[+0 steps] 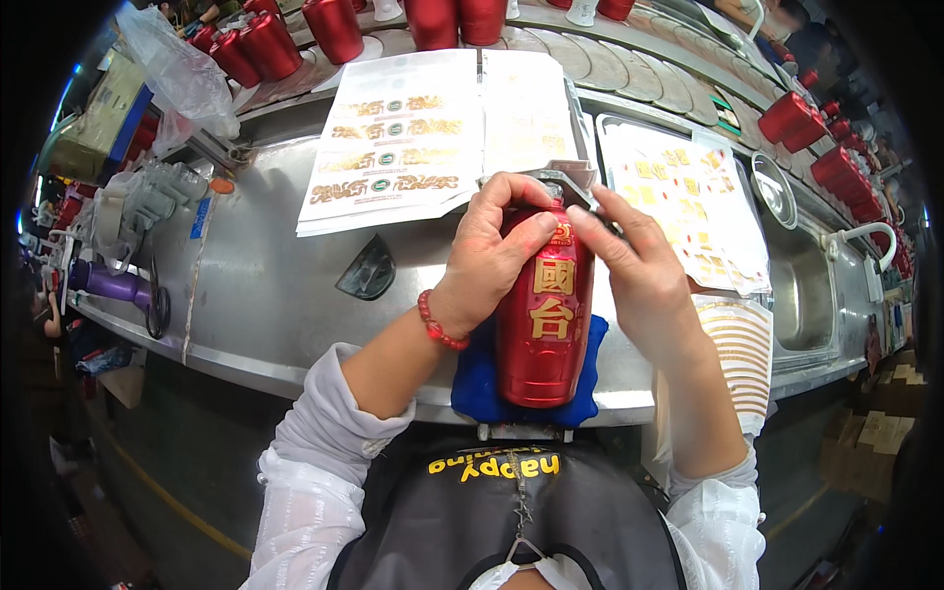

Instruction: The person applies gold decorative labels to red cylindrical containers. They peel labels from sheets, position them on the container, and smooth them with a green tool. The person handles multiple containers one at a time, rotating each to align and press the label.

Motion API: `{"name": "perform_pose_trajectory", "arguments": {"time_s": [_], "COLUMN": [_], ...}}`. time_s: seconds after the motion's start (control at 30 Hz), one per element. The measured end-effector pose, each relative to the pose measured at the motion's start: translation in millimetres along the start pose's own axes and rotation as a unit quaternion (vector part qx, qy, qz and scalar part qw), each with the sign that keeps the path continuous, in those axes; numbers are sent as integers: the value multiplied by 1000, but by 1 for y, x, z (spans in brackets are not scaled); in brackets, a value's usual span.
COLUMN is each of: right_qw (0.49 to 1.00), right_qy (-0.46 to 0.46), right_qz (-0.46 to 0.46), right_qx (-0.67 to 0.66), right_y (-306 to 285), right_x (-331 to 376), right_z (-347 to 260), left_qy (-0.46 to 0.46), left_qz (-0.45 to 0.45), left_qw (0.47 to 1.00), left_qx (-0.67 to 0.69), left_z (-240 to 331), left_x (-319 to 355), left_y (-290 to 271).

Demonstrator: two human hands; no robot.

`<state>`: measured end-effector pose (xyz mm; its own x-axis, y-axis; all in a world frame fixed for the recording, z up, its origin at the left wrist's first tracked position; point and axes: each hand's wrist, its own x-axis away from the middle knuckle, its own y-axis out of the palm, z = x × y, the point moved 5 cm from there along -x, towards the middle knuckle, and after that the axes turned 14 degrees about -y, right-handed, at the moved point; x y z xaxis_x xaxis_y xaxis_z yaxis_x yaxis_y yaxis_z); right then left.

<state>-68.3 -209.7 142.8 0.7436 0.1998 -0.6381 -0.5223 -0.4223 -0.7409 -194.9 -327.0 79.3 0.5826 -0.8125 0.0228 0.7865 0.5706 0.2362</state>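
I see my left hand (489,258) wrapped around the upper part of a red bottle (542,324), thumb pressed on its shoulder and fingers curled behind the neck. My right hand (637,267) closes on the bottle's other side, its fingers pressing at the neck just under the cap. The bottle stands upright on a blue cloth (479,379) at the near edge of the steel bench (265,295). Beyond the bottle lie sheets (398,138) of gold labels; to the right of the bottle is a tray (688,202) with more. Behind the sheets, further red bottles (334,29) ride a conveyor.
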Motion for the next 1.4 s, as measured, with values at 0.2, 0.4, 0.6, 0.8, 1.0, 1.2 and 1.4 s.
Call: {"name": "perform_pose_trajectory", "arguments": {"time_s": [0.2, 0.4, 0.6, 0.8, 1.0, 1.2, 1.4], "right_qw": [997, 991, 991, 987, 990, 890, 856], "right_qy": [-9, -65, -67, -62, -72, 296, 351], "right_qz": [-35, -42, -31, -45, -35, 140, 55], "right_qx": [73, 109, 112, 141, 115, -318, -375], "right_y": [0, 3, 2, -2, -5, -18, -13], "right_x": [5, -6, -13, -9, -8, 12, 11], "right_z": [0, -13, -15, -6, -11, 18, 36], "left_qy": [-10, 6, 13, 15, -3, -21, -30], "left_qz": [-33, -22, -20, -26, -40, -9, 14], "left_qw": [989, 992, 994, 993, 996, 999, 999], "left_qx": [147, 122, 107, 117, 77, 23, -3], "left_z": [-3, -4, -5, -8, -5, 1, 0], "left_x": [1, 3, 3, 3, 4, 1, -2], "left_y": [3, -1, 0, -1, 0, 2, 3]}}
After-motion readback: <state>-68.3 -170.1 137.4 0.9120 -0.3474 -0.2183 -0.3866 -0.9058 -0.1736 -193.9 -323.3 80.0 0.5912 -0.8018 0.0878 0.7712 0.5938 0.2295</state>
